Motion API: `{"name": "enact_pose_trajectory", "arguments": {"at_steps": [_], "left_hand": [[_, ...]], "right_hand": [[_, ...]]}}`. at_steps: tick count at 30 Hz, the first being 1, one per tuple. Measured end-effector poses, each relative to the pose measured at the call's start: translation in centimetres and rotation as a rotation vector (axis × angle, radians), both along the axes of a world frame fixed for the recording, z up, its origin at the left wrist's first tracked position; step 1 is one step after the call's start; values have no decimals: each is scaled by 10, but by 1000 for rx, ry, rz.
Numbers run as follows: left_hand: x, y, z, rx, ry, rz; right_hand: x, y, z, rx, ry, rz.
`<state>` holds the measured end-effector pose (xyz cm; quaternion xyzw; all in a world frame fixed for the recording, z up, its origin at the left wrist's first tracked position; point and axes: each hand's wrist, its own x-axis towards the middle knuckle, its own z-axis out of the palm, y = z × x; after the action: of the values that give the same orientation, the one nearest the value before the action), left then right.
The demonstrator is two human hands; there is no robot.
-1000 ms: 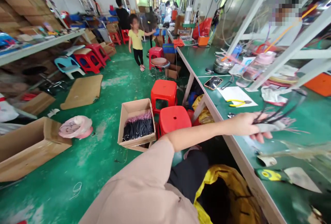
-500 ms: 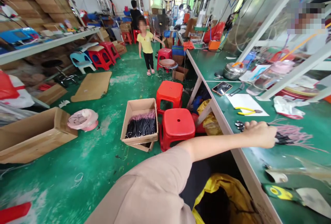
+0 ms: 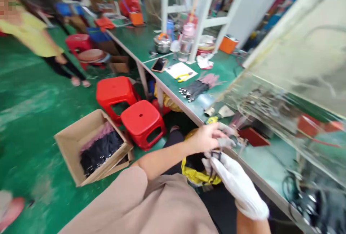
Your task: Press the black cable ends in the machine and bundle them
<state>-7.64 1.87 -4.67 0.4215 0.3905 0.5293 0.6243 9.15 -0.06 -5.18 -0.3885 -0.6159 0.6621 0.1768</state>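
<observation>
Green floor (image 3: 29, 118) is stretching below a long green surface (image 3: 224, 69), and the person's hands are working just past its edge, above a yellow bag (image 3: 196, 172). The right hand (image 3: 238, 187), wearing a white glove, is clenching a small bunch of dark wires (image 3: 215, 156), with the wires sticking up just out of its grip. The bare left hand (image 3: 207, 138) is reaching over them, its fingers (image 3: 223, 133) curling close to the bunch, though blur is hiding whether they are gripping it. On the surface, black wires with pink ends (image 3: 194, 90) are lying near yellow pliers (image 3: 183, 77), while a cardboard box (image 3: 75, 136) of similar wires is sitting on the floor beside red stools (image 3: 143, 124).
</observation>
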Motion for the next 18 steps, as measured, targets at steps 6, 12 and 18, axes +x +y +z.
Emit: {"name": "enact_pose_trajectory", "arguments": {"at_steps": [6,12,18], "left_hand": [[-8,27,-4,109,7,148],[-12,63,-25,268,1152,272],[-1,48,-26,373,1313,332]], "right_hand": [[14,-9,-5,-127,3,-131],[43,-19,-3,-135,148,-467],[53,-6,1,-156,214,-481]]}}
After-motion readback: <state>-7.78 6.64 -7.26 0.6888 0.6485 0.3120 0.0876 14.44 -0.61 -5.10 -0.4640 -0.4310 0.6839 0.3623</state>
